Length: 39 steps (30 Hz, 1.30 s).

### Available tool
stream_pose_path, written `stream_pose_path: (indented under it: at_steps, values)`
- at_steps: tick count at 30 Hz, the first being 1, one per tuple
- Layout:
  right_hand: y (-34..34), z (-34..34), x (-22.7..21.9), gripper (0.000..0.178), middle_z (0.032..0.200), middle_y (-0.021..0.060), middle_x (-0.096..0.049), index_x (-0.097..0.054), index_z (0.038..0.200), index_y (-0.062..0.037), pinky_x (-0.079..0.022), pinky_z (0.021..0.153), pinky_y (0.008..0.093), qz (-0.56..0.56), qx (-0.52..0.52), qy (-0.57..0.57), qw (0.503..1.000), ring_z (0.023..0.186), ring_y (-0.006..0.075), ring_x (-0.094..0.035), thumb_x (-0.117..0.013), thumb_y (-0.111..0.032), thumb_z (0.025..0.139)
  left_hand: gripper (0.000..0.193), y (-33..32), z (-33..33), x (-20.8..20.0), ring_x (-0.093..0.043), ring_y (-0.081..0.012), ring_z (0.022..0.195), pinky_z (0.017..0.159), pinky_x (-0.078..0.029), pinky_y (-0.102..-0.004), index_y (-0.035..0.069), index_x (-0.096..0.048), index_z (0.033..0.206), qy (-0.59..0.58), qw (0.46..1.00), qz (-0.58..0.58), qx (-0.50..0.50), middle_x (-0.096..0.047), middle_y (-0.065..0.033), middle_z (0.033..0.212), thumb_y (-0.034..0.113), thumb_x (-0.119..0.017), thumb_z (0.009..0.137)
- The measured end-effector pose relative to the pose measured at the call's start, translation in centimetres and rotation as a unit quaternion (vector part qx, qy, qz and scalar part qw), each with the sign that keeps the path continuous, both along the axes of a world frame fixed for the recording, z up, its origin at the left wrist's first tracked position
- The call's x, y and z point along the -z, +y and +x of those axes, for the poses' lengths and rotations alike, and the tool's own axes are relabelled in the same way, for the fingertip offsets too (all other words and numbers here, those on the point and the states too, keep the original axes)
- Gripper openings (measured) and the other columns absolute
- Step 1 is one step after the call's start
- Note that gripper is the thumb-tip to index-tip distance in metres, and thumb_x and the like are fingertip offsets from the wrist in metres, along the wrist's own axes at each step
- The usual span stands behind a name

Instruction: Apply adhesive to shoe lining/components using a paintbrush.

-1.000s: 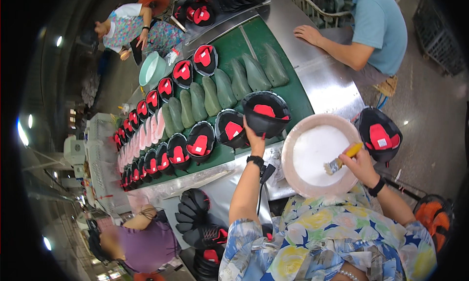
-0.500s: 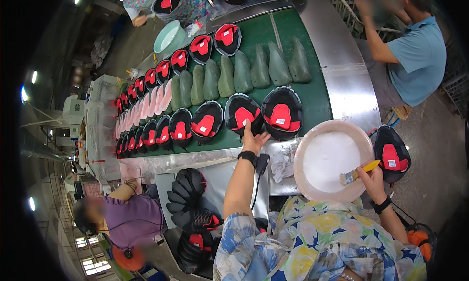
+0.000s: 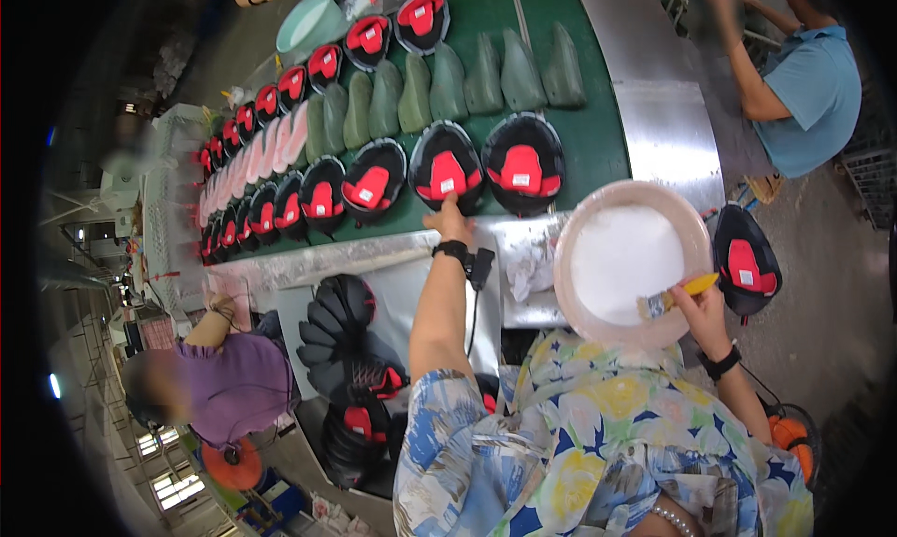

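Observation:
My left hand [image 3: 451, 223] is at the near edge of a black shoe upper with red lining [image 3: 447, 168]. Its fingers close on that rim, partly hidden by the upper. Another black-and-red upper [image 3: 524, 166] stands just to the right on the green conveyor belt [image 3: 589, 135]. In my right hand [image 3: 703, 315] is a paintbrush [image 3: 691, 294] with a yellow handle, its bristles pointing left over a pale pink basin [image 3: 699, 221]. White liquid [image 3: 624, 261] fills much of the basin.
Green shoe lasts [image 3: 483, 77] stand along the belt's middle, with pink insoles [image 3: 280, 145] farther left. A single upper [image 3: 746, 261] sits right of the basin. Stacked black uppers [image 3: 336, 350] lie left of my arm. Co-workers sit at left [image 3: 238, 388] and far right [image 3: 811, 89].
My left hand has gone from spread fingers to closing on the upper's near rim. The brush stays in my right hand above the basin. The whole view has shifted.

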State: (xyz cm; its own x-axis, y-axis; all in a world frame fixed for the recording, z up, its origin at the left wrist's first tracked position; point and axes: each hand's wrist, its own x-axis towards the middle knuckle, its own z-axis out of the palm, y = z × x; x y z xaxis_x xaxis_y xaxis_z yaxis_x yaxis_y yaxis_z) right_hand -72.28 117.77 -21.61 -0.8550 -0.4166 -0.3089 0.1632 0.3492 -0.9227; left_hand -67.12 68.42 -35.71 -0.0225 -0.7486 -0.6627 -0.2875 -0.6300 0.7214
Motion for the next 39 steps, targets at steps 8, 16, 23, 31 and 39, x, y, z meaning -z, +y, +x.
stream_pose_path:
  at_steps: [8,16,23,31,39]
  values:
    - [-2.2,-2.8,1.9,0.011,0.088,0.002,-0.063,-0.06,0.097,-0.0011,-0.05,0.071,0.023,-0.054,-0.057,-0.035,0.996,0.079,0.0077,-0.061,-0.067,-0.009,0.096,0.039,9.7,9.2,-7.1,-0.066,-0.0222,0.097,0.078,-0.06,-0.0376,0.005,-0.045,0.134,0.124,0.963,-0.123,0.206,-0.061,-0.0129,0.118,0.011,-0.06,0.099]
    - [-6.3,-4.8,1.8,0.013,0.09,0.0024,-0.064,-0.06,0.1,-0.0025,-0.051,0.075,0.0234,-0.085,-0.231,-0.078,0.966,0.082,0.0093,-0.063,-0.068,-0.012,0.096,0.024,32.6,21.0,-6.1,-0.068,-0.0156,0.085,0.077,-0.056,-0.0287,0.004,-0.059,0.121,0.085,0.981,0.003,0.172,-0.068,-0.0077,0.103,0.022,-0.054,0.106]
    - [-7.1,-3.9,0.3,0.015,0.096,0.0065,-0.069,-0.061,0.102,-0.002,-0.051,0.078,0.0252,-0.087,-0.311,-0.11,0.94,0.085,0.012,-0.064,-0.067,-0.014,0.097,0.043,48.7,41.7,16.2,-0.067,-0.0272,0.101,0.087,-0.054,-0.0417,0.003,-0.062,0.12,-0.232,0.96,0.156,-0.011,-0.07,-0.0134,0.109,0.041,-0.057,0.098]
    - [-3.2,-6.0,2.3,0.013,0.095,0.0066,-0.068,-0.06,0.102,-0.0022,-0.051,0.08,0.0256,-0.033,-0.267,-0.086,0.959,0.086,0.012,-0.064,-0.066,-0.013,0.098,0.054,46.9,29.4,15.3,-0.066,-0.0387,0.107,0.095,-0.052,-0.0492,0.001,-0.06,0.118,0.119,0.9,0.369,-0.199,-0.067,-0.0204,0.119,0.045,-0.035,0.101]
    - [-5.4,-4.9,3.1,0.017,0.094,0.0052,-0.068,-0.062,0.102,-0.004,-0.051,0.078,0.026,-0.075,-0.25,-0.11,0.959,0.084,0.0112,-0.063,-0.065,-0.021,0.1,0.035,35.5,25.0,1.4,-0.069,-0.0261,0.083,0.078,-0.055,-0.0385,0.0,-0.068,0.106,0.04,0.954,0.295,-0.044,-0.073,-0.0146,0.1,0.03,-0.051,0.1]
